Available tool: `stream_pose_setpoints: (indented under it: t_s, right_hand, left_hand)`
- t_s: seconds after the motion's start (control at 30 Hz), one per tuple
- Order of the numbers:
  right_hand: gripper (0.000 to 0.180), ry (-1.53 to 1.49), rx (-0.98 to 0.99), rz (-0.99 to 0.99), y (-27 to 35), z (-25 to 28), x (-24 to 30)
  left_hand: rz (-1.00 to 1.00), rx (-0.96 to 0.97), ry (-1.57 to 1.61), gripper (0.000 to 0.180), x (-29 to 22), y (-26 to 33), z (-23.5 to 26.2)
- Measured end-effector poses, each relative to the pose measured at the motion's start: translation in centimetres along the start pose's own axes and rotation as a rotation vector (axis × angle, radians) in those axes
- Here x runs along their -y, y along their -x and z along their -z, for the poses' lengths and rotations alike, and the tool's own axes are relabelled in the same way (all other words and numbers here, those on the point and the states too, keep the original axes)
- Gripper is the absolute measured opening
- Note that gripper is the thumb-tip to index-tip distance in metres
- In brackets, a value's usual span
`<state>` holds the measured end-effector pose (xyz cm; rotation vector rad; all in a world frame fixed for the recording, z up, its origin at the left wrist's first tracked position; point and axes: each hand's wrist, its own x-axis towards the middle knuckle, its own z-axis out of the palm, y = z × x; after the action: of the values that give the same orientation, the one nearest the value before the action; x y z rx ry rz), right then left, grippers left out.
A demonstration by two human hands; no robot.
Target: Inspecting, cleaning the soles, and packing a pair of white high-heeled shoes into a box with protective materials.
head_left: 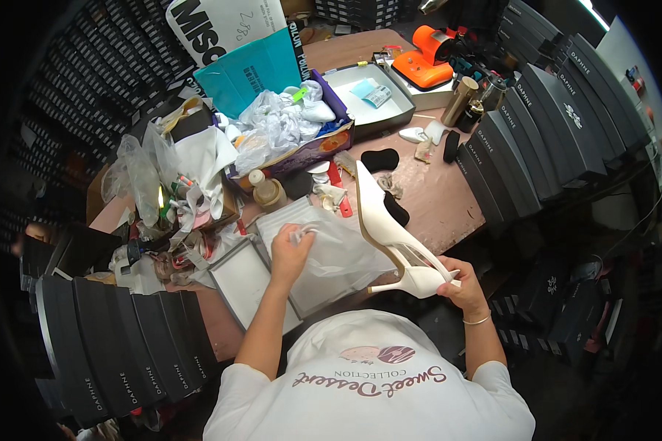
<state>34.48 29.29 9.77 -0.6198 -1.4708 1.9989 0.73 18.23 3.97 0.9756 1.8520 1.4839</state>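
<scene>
Right hand [460, 288] grips a white high-heeled shoe [390, 231], toe toward 11 o'clock; left hand [290, 252] fingers pinch what seems clear tissue [342, 253] over an open shoebox [301, 283].

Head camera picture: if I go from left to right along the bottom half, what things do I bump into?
Row of black boxes → open grey box → left hand gripping clear plastic bag → white high-heeled shoe → right hand.

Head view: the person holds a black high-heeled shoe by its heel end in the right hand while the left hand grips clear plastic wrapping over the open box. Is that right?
Not quite. The head view shows the shoe is white, not black. The rest stands: the right hand holds it at the heel end, and the left hand grips the clear plastic wrapping over the open box.
</scene>
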Motion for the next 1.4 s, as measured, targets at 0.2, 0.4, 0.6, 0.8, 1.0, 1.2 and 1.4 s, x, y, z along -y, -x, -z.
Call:
stream_pose_setpoints:
  t_s: [0.2,0.4,0.6,0.8,1.0,1.2,1.4]
  right_hand:
    - [0.025,0.191,0.118,-0.057,0.5,-4.3,1.0]
    - [0.052,0.37,0.613,-0.038,0.9,-5.9,-1.4]
    - [0.039,0.535,0.093,-0.101,-3.2,-8.7,1.6]
    - [0.03,0.334,0.217,-0.18,-5.7,-12.3,0.0]
    - [0.024,0.202,0.335,-0.189,-5.1,-10.3,-2.3]
    - [0.025,-0.044,0.042,-0.351,-4.0,-9.0,-2.7]
    - [0.029,0.102,0.0,-0.214,-3.0,-8.8,-2.6]
  left_hand:
    - [0.26,0.11,0.792,0.041,-3.5,3.2,-4.5]
    - [0.607,0.232,1.155,0.055,-3.8,5.3,-5.1]
    - [0.442,0.275,1.039,0.065,-4.5,6.4,-4.4]
    - [0.332,0.324,0.995,0.071,-4.5,6.7,-4.1]
    - [0.357,0.259,0.95,0.07,-4.4,7.2,-3.9]
    - [0.4,0.23,0.969,0.069,-3.6,7.0,-3.4]
    - [0.406,0.211,0.99,0.066,-3.1,7.1,-3.1]
